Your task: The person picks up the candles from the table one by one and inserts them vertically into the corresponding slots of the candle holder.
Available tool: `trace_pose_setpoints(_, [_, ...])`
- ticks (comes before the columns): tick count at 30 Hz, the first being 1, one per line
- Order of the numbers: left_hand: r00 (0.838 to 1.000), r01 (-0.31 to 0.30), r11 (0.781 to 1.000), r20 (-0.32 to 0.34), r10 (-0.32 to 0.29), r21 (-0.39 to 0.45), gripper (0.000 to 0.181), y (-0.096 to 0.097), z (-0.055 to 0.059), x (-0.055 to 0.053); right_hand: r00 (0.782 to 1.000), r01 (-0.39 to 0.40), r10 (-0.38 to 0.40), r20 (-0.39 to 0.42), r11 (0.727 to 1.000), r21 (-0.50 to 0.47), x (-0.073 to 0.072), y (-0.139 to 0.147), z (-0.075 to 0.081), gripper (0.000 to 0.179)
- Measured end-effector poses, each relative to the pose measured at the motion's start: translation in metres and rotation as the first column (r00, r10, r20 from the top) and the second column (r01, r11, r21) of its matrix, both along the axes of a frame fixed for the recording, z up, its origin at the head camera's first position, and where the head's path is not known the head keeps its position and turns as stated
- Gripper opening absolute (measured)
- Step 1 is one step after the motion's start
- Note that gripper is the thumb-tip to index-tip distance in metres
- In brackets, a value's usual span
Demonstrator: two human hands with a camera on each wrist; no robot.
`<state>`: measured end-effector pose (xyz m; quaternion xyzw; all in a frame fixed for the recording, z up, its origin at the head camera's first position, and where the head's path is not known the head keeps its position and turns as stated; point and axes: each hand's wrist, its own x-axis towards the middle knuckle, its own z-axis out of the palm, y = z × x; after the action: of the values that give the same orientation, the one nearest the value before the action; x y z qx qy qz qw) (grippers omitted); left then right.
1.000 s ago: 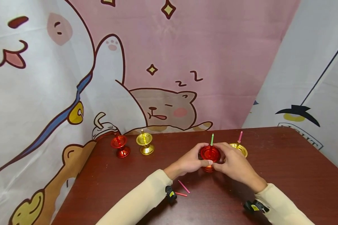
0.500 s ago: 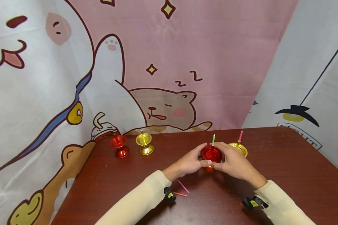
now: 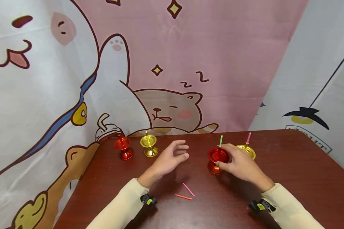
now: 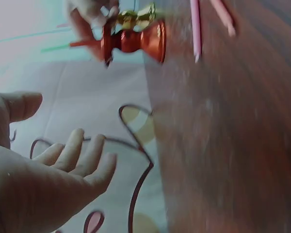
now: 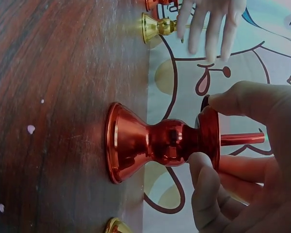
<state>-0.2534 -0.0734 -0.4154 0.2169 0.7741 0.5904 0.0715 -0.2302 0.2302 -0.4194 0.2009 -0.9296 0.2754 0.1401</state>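
My right hand (image 3: pixel 242 163) grips the upper dish of a red metallic candle holder (image 3: pixel 215 168), thumb on the near side of the rim. A thin green candle (image 3: pixel 221 141) stands upright in the holder's stem. In the right wrist view, the holder's flared base (image 5: pixel 123 143) is at the tabletop, and the fingers curl round its dish. My left hand (image 3: pixel 167 159) hovers over the table to the left, holding nothing, its fingers loosely spread. On the table in front of it lie a pink candle (image 3: pixel 188 190) and a coral candle (image 3: pixel 183 197).
A gold candle holder (image 3: pixel 250 151) with a pink candle (image 3: pixel 248 138) stands behind my right hand, partly hidden. At the back left are another red candle holder (image 3: pixel 126 154) and a gold one (image 3: pixel 151 151). A printed cloth (image 3: pixel 229 63) hangs behind the brown table (image 3: pixel 298 171).
My left hand has let go of the red candle holder and moved left, away from it. My right hand still holds the holder, which stays in nearly the same place.
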Motion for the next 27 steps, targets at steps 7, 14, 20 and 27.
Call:
trace_pose_setpoints(7, [0.949,-0.267,0.961,-0.153,0.276,0.077,0.036,-0.046,0.01,-0.003,1.0,0.007,-0.007,-0.001,1.0,-0.005,0.0,0.003,0.0,0.054])
trace_pose_setpoints(14, [0.769,-0.557,0.828,-0.333,0.546,0.073,0.028,-0.085,0.005,-0.024,1.0,0.006,-0.007,-0.023,1.0,-0.021,0.003,0.006,0.001,0.058])
trace_pose_setpoints(20, [0.783,-0.55,0.827,-0.418,0.461,-0.118,0.063,-0.115,-0.036,-0.056,0.99,0.021,-0.03,-0.14,0.997,-0.069,0.011,0.009,0.002,0.051])
trace_pose_setpoints(27, [0.893,-0.434,0.886,-0.207,0.399,-0.165,0.082,-0.115,-0.028,-0.055,0.984,0.003,-0.031,-0.176,0.988,-0.155,0.021,0.009,0.002,0.035])
